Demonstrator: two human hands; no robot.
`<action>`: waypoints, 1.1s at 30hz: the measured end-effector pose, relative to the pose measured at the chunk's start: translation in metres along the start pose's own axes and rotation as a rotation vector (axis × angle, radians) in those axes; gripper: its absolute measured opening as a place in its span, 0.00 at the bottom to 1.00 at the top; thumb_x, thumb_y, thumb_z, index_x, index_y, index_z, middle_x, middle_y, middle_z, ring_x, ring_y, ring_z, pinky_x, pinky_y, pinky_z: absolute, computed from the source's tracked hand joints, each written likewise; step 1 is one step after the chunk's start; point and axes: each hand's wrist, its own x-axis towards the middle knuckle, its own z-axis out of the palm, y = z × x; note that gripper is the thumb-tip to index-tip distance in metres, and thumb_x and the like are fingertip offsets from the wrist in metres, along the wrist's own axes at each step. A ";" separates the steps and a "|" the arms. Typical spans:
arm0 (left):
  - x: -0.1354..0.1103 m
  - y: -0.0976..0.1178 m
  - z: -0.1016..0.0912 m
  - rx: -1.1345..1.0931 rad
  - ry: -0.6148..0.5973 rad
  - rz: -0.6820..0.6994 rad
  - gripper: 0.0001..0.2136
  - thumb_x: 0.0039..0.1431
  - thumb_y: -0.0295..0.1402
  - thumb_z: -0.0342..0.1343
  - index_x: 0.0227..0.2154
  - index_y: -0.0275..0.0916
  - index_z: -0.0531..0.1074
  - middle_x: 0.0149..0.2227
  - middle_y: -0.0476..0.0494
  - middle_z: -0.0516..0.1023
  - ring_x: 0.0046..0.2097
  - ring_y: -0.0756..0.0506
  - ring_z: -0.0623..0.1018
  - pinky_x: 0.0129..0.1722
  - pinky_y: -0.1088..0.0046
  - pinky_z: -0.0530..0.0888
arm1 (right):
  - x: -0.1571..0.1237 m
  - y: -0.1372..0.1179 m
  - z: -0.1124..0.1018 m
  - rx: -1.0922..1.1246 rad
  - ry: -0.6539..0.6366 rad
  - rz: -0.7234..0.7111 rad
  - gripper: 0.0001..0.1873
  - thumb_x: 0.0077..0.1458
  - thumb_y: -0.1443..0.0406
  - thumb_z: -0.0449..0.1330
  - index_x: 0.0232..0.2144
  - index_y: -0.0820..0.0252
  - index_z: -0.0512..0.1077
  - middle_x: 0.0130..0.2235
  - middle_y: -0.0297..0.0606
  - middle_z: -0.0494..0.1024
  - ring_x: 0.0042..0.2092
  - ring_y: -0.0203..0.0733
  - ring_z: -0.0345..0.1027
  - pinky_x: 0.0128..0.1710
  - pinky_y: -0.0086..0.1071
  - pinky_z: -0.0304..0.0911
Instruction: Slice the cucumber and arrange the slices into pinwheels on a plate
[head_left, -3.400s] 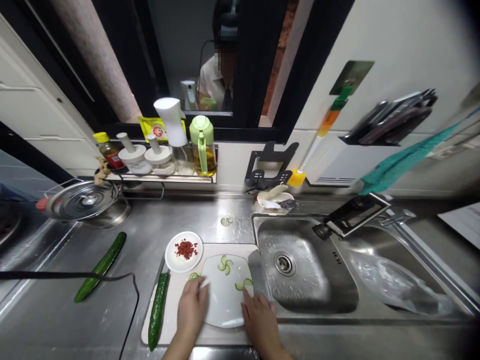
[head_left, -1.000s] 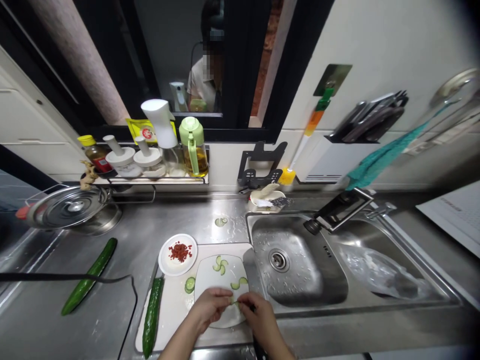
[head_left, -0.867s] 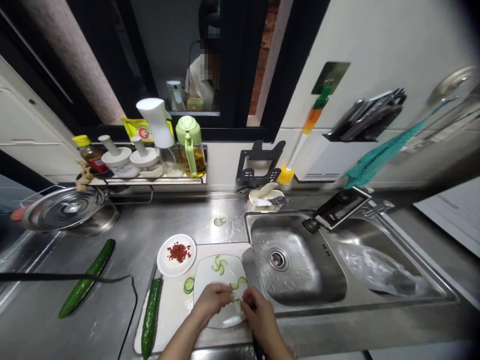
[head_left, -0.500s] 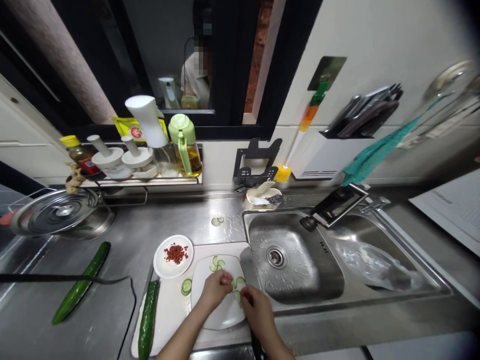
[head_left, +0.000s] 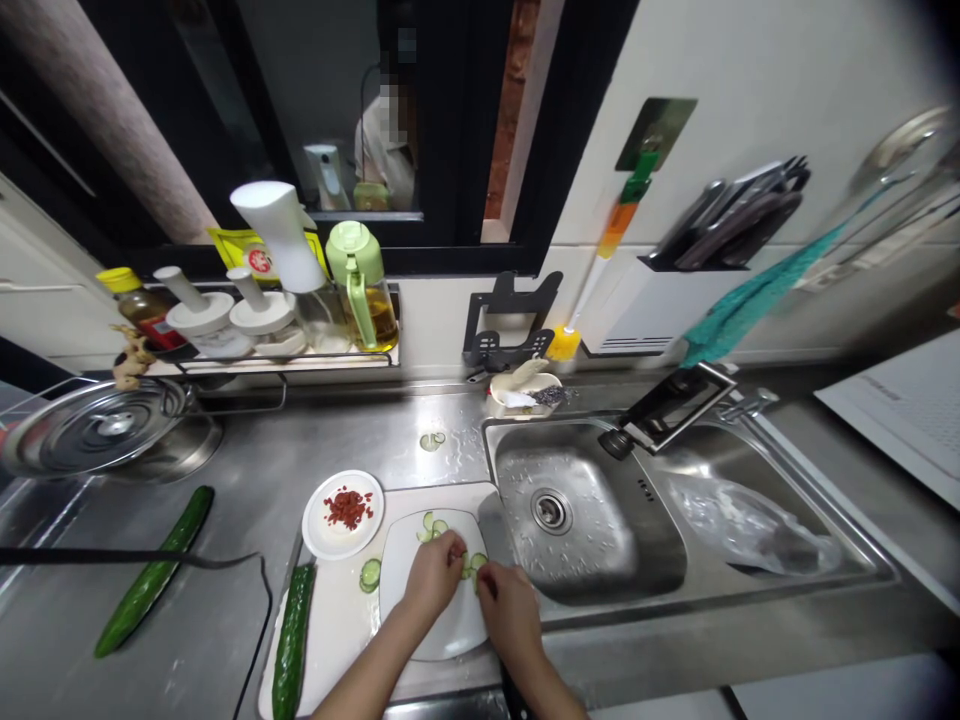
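Observation:
My left hand (head_left: 436, 572) is over a white square plate (head_left: 450, 635), fingers pinched at thin cucumber slices (head_left: 466, 570). My right hand (head_left: 511, 612) closes its thumb and fingers at the edge of a slice on the plate's right side. Fingers partly cover these slices. Further back on the plate lies a curved group of half-moon slices (head_left: 433, 524). The plate rests on a white cutting board (head_left: 337, 630). Left of the plate is a small stack of round slices (head_left: 370, 575), and a cut cucumber (head_left: 292, 640) lies along the board's left edge.
A white dish (head_left: 315, 520) of red bits stands at the board's back left. A whole cucumber (head_left: 154, 575) lies further left. A black handle (head_left: 516, 698) shows beneath my right wrist. The sink (head_left: 585, 560) is on the right; a bottle shelf (head_left: 292, 365) is behind.
My fingers have shifted slightly around the slices on the plate's right side, where more of the slices now shows. The view has moved a little.

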 end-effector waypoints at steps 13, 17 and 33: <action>0.005 0.001 0.003 0.065 -0.018 -0.018 0.09 0.49 0.21 0.51 0.31 0.39 0.71 0.29 0.50 0.75 0.32 0.51 0.73 0.33 0.79 0.62 | -0.001 -0.011 -0.004 -0.111 -0.014 -0.019 0.11 0.58 0.68 0.50 0.30 0.55 0.71 0.32 0.36 0.77 0.41 0.44 0.65 0.35 0.32 0.50; 0.005 -0.001 0.006 0.057 -0.014 -0.022 0.08 0.49 0.21 0.51 0.31 0.39 0.70 0.30 0.49 0.75 0.33 0.50 0.72 0.33 0.78 0.63 | 0.000 -0.014 -0.006 -0.150 -0.034 -0.017 0.11 0.58 0.69 0.50 0.29 0.56 0.71 0.32 0.36 0.77 0.43 0.45 0.65 0.35 0.33 0.50; 0.002 -0.004 0.012 0.175 0.027 -0.031 0.04 0.54 0.27 0.49 0.30 0.39 0.69 0.32 0.46 0.73 0.36 0.48 0.71 0.36 0.75 0.62 | 0.001 -0.018 0.000 -0.302 -0.032 -0.052 0.10 0.58 0.70 0.51 0.31 0.57 0.72 0.37 0.41 0.76 0.46 0.50 0.63 0.36 0.36 0.50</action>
